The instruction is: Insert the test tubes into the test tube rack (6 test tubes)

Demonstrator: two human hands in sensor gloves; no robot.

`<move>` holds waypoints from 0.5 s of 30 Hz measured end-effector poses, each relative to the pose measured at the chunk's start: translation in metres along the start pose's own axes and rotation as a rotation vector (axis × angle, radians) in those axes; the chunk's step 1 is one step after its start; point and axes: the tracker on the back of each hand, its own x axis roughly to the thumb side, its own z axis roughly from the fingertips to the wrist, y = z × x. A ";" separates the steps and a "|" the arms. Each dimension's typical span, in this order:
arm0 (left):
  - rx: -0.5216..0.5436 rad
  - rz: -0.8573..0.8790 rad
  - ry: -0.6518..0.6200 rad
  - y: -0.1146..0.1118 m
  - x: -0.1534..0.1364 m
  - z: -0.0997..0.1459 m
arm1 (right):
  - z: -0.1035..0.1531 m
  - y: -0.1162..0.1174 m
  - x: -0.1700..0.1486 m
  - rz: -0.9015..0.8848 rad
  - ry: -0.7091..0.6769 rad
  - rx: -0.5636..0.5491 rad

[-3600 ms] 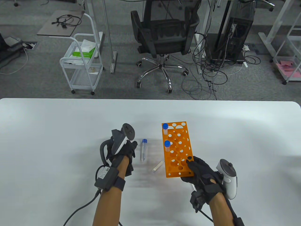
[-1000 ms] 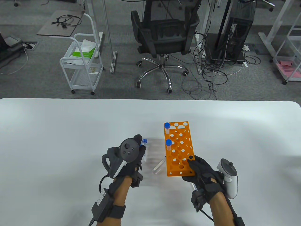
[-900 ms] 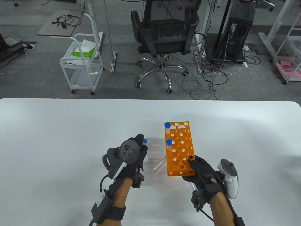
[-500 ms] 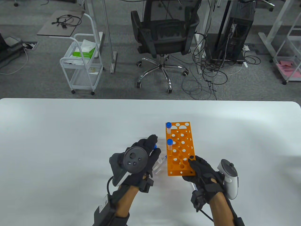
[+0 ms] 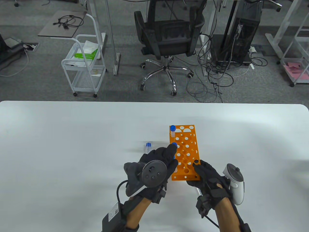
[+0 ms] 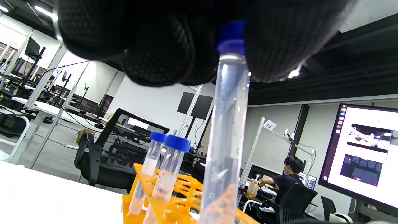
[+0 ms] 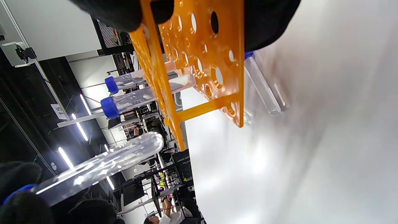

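left hand [image 5: 161,161] is gripping a capped tube [image 6: 228,124] by its top so the tip is hanging over the orange rack [image 5: 185,154] mid-frame, right hand [image 5: 205,174] is clamping the rack's lower-right corner to steady it

Office/lab: desk chair [image 5: 167,41], PC tower [image 5: 243,36], floor cables [image 5: 212,79].

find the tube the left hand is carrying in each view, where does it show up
Table view: almost hidden under the left hand at the rack's left edge; only a bit of blue cap peeks out.
Left wrist view: the held tube hangs upright at centre, cap up among the fingers.
Right wrist view: lower left, lying slantwise.
Shared landmark: the orange rack with its two standing tubes.
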 end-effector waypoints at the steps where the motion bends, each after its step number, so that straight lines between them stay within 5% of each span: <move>1: -0.002 -0.006 -0.002 -0.002 0.000 0.000 | 0.000 0.000 0.000 0.001 0.000 0.000; 15: -0.078 -0.037 -0.014 -0.020 -0.003 -0.003 | 0.000 0.000 -0.001 -0.002 0.004 0.004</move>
